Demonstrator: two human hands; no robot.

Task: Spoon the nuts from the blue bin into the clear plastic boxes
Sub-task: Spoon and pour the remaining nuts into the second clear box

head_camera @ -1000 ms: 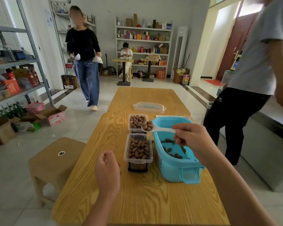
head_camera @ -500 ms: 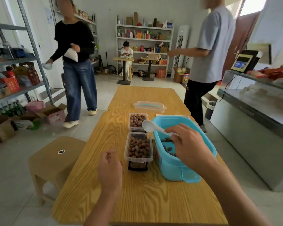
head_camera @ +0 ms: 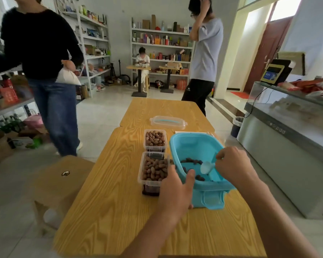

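Note:
The blue bin stands on the wooden table, tilted toward me, with a few dark nuts left at its bottom. My left hand grips the bin's near left rim, thumb hooked inside. My right hand pinches the handle of a white plastic spoon, whose bowl is down inside the bin near the nuts. Left of the bin sit two clear plastic boxes full of nuts, the near box and the far box.
A clear lid with a blue strip lies on the table beyond the boxes. A wooden stool stands left of the table. Two people stand nearby, one at the left, one behind the table. A glass counter runs along the right.
My right hand brought the spoon from over the far box down into the bin. My left hand left the table and took hold of the bin's rim, and the bin tilted.

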